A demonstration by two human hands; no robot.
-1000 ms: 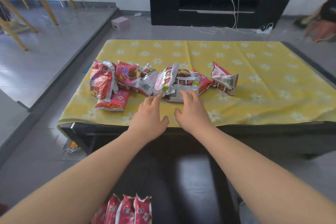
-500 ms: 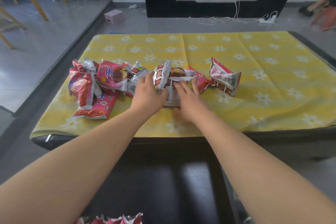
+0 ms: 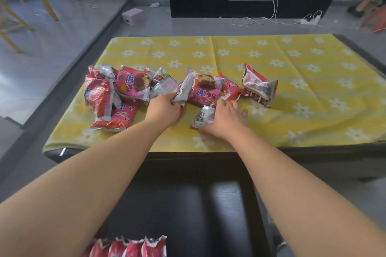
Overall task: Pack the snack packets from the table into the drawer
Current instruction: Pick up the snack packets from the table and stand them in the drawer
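While both arms reach forward over the surface (image 3: 313, 156), the left hand (image 3: 165, 108) has its fingers curled round the near end of a silver packet (image 3: 184, 89) that stands on its edge in the middle of the spread. The right hand (image 3: 226, 120) lies near it on a barcode packet (image 3: 203, 116), fingers stretched forward and spread. Its thumb is hidden behind the wrapper, so I cannot tell whether the hand grips the packet or only rests on it. Just beyond the two hands a pink packet (image 3: 205, 89) lies face up against the silver one. A pile (image 3: 108, 94) of red and pink packets sits left of the left hand, and a lone packet (image 3: 259, 85) stands a little apart to the right, all on the yellow cloth (image 3: 292, 64). At the bottom edge of the view a row (image 3: 129, 247) of red packets stands upright below the left forearm.
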